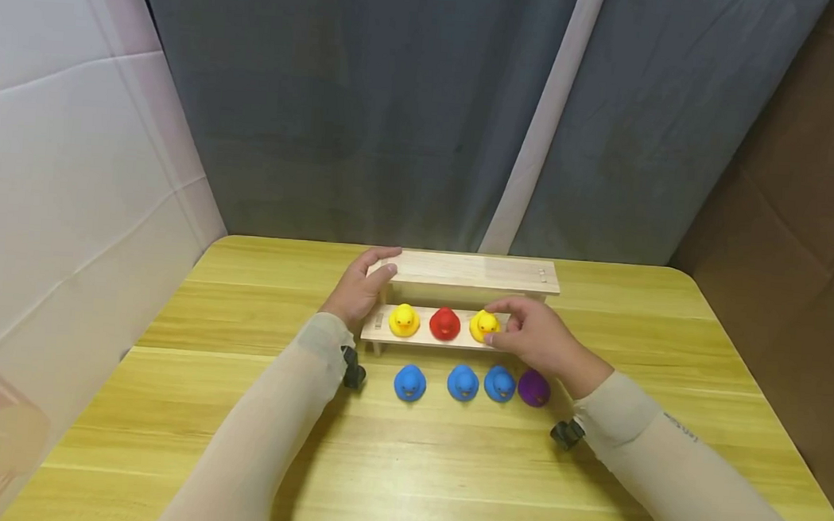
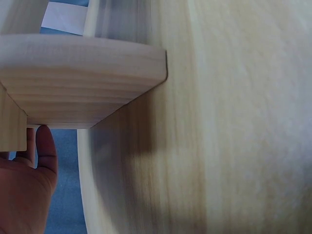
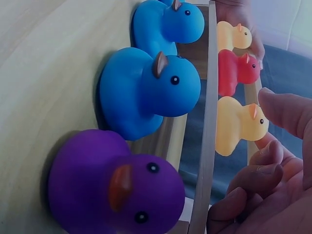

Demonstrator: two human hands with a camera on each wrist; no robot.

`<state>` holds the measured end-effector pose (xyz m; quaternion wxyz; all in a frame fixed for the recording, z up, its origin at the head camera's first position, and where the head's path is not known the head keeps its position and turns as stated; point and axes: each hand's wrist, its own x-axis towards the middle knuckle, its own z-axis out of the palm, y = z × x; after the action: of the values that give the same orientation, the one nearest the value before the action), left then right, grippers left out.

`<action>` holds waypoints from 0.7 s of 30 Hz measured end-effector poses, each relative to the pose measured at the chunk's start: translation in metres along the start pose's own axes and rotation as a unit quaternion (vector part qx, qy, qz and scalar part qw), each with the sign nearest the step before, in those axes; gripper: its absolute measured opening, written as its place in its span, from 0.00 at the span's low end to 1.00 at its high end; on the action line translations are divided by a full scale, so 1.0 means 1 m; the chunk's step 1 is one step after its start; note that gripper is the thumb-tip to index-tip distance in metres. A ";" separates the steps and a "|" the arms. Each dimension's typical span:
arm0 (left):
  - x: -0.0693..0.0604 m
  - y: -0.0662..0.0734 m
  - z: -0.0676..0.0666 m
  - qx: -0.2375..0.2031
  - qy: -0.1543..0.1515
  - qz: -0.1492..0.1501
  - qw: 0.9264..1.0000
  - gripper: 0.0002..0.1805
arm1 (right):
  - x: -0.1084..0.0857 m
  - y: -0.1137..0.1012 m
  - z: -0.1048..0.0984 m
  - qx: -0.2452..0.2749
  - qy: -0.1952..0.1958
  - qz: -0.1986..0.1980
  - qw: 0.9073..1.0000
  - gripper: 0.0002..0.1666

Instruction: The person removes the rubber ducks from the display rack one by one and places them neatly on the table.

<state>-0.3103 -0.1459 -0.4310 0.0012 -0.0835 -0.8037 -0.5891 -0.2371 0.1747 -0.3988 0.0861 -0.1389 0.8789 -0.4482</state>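
Observation:
A two-tier wooden stand (image 1: 474, 272) stands on the table. My left hand (image 1: 359, 287) grips the left end of its upper board; in the left wrist view the hand (image 2: 27, 190) shows below the board, its fingers partly hidden. On the lower board (image 1: 422, 338) sit a yellow duck (image 1: 404, 321) at left, a red duck (image 1: 445, 324) in the middle and another yellow duck (image 1: 483, 325) at right. My right hand (image 1: 537, 336) pinches that right yellow duck between thumb and forefinger; the right wrist view shows the duck (image 3: 234, 127) upright, with the other fingers curled below.
In front of the stand, a row of ducks sits on the table (image 1: 404, 467): a left blue duck (image 1: 409, 383), two more blue ducks (image 1: 463, 383) close together, and a purple duck (image 1: 534, 388) below my right wrist. A grey curtain (image 1: 396, 132) hangs behind the table.

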 end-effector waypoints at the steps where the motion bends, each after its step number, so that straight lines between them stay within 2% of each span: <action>1: 0.000 0.000 0.000 0.001 0.000 -0.001 1.000 0.22 | 0.000 0.000 0.000 0.000 -0.001 0.000 1.000 0.28; 7: 0.001 -0.001 0.000 0.004 0.001 -0.003 1.000 0.22 | 0.002 -0.001 0.002 0.003 -0.004 0.002 1.000 0.28; 21: 0.000 -0.001 0.001 -0.003 0.003 0.000 1.000 0.21 | 0.002 -0.002 0.006 -0.011 -0.001 0.036 0.999 0.26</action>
<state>-0.3099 -0.1448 -0.4321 0.0035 -0.0816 -0.8019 -0.5918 -0.2373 0.1682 -0.4006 0.1019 -0.1084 0.8881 -0.4348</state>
